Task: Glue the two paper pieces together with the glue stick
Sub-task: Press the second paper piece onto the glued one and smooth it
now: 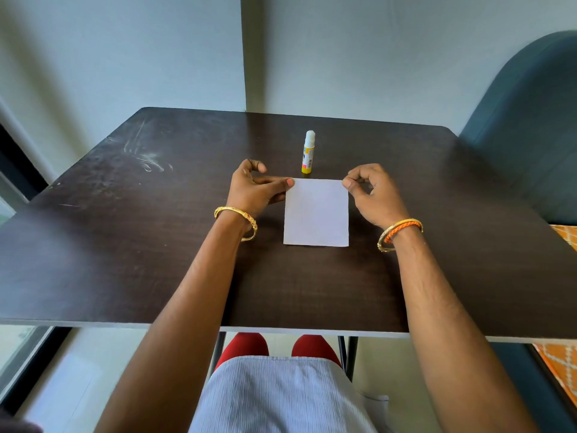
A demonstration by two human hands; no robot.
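A white square of paper (316, 212) lies flat on the dark table (156, 245); only one sheet shows, and I cannot tell whether a second lies under it. My left hand (254, 190) pinches its far left corner. My right hand (371, 192) pinches its far right corner. A yellow glue stick (308, 153) with a white cap stands upright just behind the paper, between my hands, touching neither.
A dark teal chair back (530, 135) rises at the table's right side. Pale walls stand right behind the table's far edge. Whitish smears mark the table's far left (146, 157). A window frame runs along the left.
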